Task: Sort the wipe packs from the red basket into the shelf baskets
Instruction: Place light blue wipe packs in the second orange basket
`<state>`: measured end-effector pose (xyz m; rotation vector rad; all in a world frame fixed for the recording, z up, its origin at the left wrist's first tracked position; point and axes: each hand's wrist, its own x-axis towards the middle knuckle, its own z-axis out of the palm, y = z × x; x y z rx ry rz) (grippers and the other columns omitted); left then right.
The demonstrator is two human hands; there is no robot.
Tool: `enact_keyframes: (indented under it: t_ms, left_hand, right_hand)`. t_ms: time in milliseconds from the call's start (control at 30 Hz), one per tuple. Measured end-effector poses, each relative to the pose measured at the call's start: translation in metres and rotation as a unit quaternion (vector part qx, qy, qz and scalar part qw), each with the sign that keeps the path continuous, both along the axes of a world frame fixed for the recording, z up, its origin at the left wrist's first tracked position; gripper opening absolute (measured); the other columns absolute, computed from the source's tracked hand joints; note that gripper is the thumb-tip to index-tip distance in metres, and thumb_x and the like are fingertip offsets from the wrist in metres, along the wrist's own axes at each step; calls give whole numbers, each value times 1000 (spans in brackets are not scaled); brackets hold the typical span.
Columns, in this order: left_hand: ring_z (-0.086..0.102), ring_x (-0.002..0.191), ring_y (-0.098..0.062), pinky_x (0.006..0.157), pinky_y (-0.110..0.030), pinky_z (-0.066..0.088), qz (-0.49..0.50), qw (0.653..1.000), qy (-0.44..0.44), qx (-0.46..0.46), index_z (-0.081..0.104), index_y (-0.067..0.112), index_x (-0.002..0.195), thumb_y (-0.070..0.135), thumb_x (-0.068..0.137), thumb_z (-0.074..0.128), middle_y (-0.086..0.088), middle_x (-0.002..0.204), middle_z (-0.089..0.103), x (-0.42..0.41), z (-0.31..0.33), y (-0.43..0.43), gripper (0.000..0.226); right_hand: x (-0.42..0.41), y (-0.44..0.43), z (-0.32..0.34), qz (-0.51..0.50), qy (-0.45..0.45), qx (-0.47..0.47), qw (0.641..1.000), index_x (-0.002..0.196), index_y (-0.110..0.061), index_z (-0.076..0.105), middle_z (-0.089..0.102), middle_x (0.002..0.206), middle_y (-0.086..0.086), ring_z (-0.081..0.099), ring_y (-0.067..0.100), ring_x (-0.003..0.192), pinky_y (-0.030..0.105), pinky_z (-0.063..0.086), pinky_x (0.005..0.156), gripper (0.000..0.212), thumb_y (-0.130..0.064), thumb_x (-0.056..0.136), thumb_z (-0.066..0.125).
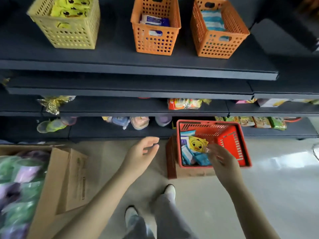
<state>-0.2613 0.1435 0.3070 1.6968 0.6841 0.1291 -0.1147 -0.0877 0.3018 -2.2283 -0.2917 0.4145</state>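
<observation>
Head view: our right hand [222, 163] spread above red basket [232, 145], four o'clock, for duck pack [197, 144]; left hand [143, 152] slack, empty.

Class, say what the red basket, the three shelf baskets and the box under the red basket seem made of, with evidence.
Red basket: likely moulded plastic, glossy, slotted walls. Yellow basket and two orange baskets: likely plastic, uniformly perforated walls. Box: probably cardboard, matt brown.

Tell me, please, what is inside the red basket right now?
A yellow duck pack lies atop blue-and-white wipe packs in the red basket; the right hand covers some, and anything underneath is hidden.
</observation>
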Motion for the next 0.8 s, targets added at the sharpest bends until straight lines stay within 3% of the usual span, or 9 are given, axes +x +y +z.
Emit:
enact_keyframes:
  t_ms: [133,300,433,533,633,733,800]
  left_hand:
    - [61,110,-4,83,0,39,-10,998,50,-23,65,18,116,19,96,58,11,113,67,36,-42,-41,21]
    - [62,108,-11,93,-19,44,5,989,133,-66,62,14,122,24,95,59,0,119,67,107,-119,-99,29]
    - [61,109,-13,93,-21,44,45,977,179,-103,59,6,126,19,95,59,-7,124,65,175,-186,-148,34]
    - [58,114,-14,100,-27,43,114,957,211,-162,52,11,134,34,89,64,-5,132,60,222,-231,-173,52]
    - [55,119,-16,102,-33,43,184,931,253,-190,46,24,137,51,78,62,8,131,55,251,-286,-185,68]
    - [62,109,-19,98,-41,50,297,894,265,-207,52,25,131,42,81,66,3,122,64,266,-330,-190,54]
    - [61,107,-19,94,-39,50,356,866,265,-233,55,23,128,32,89,65,3,118,65,273,-349,-193,42]
  right_hand:
    - [41,-38,-40,-14,16,-47,999,118,-11,68,69,111,5,64,25,108,35,50,90,25,-9,93,62]
    - [115,-71,-105,6,72,-91,993,112,-4,68,66,98,5,64,24,96,29,44,78,20,-9,93,62]
    - [185,-92,-178,53,129,-148,979,114,-10,66,68,110,8,64,26,102,28,42,75,21,-18,95,60]
    - [234,-97,-238,93,151,-180,968,115,-11,65,68,109,6,65,29,101,32,47,74,23,-22,97,56]
    - [273,-92,-294,115,185,-212,953,116,-12,62,66,100,6,64,25,84,39,55,69,24,-26,100,50]
    - [300,-84,-344,116,212,-223,945,113,-9,63,68,94,11,64,28,80,42,55,69,29,-30,100,48]
    - [310,-77,-372,120,239,-209,941,115,-9,63,68,104,13,62,26,86,42,53,77,32,-33,100,48]
